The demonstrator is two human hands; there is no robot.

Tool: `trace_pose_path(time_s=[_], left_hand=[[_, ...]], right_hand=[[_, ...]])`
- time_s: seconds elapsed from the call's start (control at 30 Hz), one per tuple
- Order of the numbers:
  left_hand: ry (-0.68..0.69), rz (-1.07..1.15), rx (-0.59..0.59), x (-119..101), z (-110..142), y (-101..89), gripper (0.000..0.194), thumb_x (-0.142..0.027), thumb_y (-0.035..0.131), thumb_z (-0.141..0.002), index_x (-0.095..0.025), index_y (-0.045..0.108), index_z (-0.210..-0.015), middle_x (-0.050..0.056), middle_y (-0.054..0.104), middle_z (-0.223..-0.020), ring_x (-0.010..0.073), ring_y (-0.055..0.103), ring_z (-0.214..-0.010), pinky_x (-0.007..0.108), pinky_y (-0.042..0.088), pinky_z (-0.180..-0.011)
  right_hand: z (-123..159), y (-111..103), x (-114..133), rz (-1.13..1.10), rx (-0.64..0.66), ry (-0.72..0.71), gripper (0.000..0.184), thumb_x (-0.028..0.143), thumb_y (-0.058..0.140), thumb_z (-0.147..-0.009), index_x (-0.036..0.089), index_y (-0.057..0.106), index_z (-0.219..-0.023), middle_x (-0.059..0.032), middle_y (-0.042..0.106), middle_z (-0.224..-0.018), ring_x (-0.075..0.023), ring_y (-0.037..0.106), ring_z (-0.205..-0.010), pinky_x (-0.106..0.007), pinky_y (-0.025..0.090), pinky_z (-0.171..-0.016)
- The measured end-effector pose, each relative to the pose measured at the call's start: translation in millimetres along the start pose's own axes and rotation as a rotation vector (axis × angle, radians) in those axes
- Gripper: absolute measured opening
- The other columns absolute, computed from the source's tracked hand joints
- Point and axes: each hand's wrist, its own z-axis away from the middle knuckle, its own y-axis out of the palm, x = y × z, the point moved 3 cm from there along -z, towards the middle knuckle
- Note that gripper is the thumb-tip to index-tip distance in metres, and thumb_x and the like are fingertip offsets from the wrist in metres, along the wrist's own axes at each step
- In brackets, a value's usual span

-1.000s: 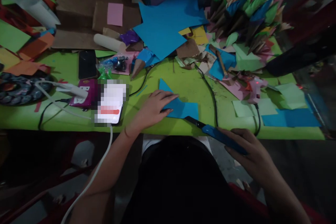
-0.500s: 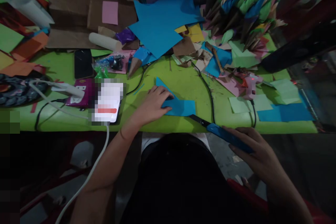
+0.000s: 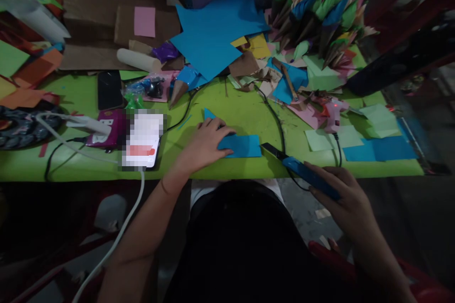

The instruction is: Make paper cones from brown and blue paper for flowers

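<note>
My left hand [image 3: 208, 139] lies on a piece of blue paper [image 3: 245, 146] near the table's front edge, its fingers apart and pressing the paper down. A pointed corner of blue paper shows beyond the knuckles; part of the sheet is hidden under the palm. My right hand [image 3: 336, 187] is closed round the blue handle of a box cutter [image 3: 305, 173]. The cutter's dark blade is extended and points left, its tip just off the right end of the paper.
On the green table [image 3: 227, 99] lie a phone [image 3: 144, 139] with a white cable, a pink glue gun [image 3: 334, 112], a large blue sheet [image 3: 213, 33], paper scraps and a dark phone [image 3: 109, 90]. Paper-wrapped cones [image 3: 320, 14] stand at the back right. Black cords cross the tabletop.
The box cutter's blade has come away from the blue paper's lower right corner, leaving a small gap. My left hand still rests on the paper. The whole view has shifted slightly.
</note>
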Motion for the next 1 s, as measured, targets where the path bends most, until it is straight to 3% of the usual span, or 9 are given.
trace_pose_path(time_s=[0.3,0.47,0.77,1.0], left_hand=[[-0.093,0.084,0.059,1.3,-1.9,3.9,0.041,-0.037,0.075,-0.087,-0.020,0.060,-0.122,0.007,0.066,-0.114,0.0273,0.062,-0.112,0.042,0.045,-0.098],[-0.048,0.005,-0.009,0.8,-1.2,3.5,0.051,-0.041,0.078,-0.083,-0.021,0.060,-0.126,0.011,0.062,-0.126,0.0332,0.055,-0.125,0.046,0.045,-0.100],[-0.005,-0.020,0.005,0.7,-1.4,3.0,0.051,-0.044,0.073,-0.087,-0.023,0.059,-0.131,0.010,0.062,-0.124,0.0310,0.057,-0.122,0.045,0.047,-0.101],[-0.025,0.002,0.011,0.3,0.0,1.8,0.051,-0.042,0.077,-0.084,-0.025,0.060,-0.129,0.008,0.063,-0.122,0.0310,0.057,-0.120,0.045,0.046,-0.100]], right_hand=[[-4.2,6.3,2.2,0.016,0.014,-0.037,0.043,0.031,0.055,-0.099,0.030,0.060,-0.142,-0.0099,0.059,-0.113,-0.0271,0.063,-0.103,-0.040,0.056,-0.082],[-6.2,6.8,0.4,0.046,-0.018,-0.037,0.044,0.031,0.055,-0.098,0.032,0.060,-0.142,-0.0099,0.060,-0.110,-0.0274,0.064,-0.101,-0.041,0.056,-0.081],[-10.0,11.0,8.0,-0.033,0.016,-0.085,0.045,0.031,0.056,-0.098,0.034,0.061,-0.142,-0.0090,0.060,-0.110,-0.0253,0.065,-0.097,-0.038,0.057,-0.079],[-10.4,6.0,2.7,0.099,-0.067,-0.098,0.048,0.028,0.055,-0.098,0.036,0.056,-0.145,-0.0084,0.059,-0.109,-0.0254,0.063,-0.099,-0.038,0.055,-0.082]])
